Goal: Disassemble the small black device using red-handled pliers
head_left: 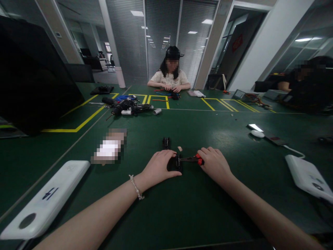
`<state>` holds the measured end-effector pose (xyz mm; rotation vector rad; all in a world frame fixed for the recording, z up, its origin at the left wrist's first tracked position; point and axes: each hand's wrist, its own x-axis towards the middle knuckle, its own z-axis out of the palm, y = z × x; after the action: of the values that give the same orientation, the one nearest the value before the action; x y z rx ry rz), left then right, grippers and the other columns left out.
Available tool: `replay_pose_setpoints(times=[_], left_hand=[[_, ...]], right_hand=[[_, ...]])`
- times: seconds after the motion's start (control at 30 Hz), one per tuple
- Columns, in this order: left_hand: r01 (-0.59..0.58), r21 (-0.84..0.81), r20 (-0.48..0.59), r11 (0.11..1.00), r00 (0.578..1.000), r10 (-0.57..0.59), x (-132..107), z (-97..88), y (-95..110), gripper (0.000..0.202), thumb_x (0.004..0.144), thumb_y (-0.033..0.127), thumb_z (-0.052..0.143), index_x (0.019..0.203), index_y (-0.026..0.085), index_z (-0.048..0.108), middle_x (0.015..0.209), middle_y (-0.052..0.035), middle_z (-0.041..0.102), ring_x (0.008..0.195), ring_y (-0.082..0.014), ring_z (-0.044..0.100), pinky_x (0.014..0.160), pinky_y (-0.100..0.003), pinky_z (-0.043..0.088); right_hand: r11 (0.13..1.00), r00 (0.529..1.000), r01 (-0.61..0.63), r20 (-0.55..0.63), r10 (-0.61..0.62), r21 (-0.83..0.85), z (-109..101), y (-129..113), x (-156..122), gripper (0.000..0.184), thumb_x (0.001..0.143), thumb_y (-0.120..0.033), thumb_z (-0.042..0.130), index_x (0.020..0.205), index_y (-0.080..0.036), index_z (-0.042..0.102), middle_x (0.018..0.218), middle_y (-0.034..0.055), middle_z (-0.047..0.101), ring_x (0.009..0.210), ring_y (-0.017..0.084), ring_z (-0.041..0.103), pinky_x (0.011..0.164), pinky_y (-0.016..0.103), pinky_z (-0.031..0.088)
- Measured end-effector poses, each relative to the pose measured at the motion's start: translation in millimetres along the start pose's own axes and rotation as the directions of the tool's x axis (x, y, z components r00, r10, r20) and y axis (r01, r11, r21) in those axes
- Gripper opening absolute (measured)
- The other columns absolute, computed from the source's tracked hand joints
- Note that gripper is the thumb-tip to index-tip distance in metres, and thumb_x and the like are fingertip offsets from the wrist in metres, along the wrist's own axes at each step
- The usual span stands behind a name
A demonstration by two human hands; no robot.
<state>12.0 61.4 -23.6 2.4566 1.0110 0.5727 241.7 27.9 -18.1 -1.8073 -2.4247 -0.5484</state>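
My left hand (159,166) is closed around a small black part (174,165), thumb at its near side and fingers at its far side; the part rests on the green table. Red-handled pliers (191,159) are in my right hand (215,162), its fingers wrapped round the grips. The jaws of the pliers reach left and meet the right side of the black part. Just beyond my left fingers stands another small black piece (166,142). A tiny pinkish scrap (179,148) lies beside it.
On the green table (208,215), a white box-shaped device (49,198) lies left and a similar one (308,177) right. Tangled black cables and tools (130,106) lie farther off. Across the table a person (170,74) handles wires. A dark screen (33,76) stands far left.
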Motion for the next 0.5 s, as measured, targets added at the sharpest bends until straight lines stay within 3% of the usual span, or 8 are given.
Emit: replay_pose_setpoints(times=[0.5], left_hand=[[0.006, 0.006, 0.007, 1.000, 1.000, -0.006, -0.4, 0.5, 0.0, 0.059, 0.064, 0.055, 0.061, 0.111, 0.021, 0.046, 0.116, -0.0057, 0.052, 0.108, -0.0260, 0.047, 0.091, -0.042, 0.036]], right_hand=[[1.000, 1.000, 0.002, -0.004, -0.002, 0.025, 1.7, 1.3, 0.1, 0.022, 0.067, -0.016, 0.052, 0.088, -0.018, 0.057, 0.087, 0.0052, 0.059, 0.077, 0.020, 0.048, 0.067, 0.032, 0.034]])
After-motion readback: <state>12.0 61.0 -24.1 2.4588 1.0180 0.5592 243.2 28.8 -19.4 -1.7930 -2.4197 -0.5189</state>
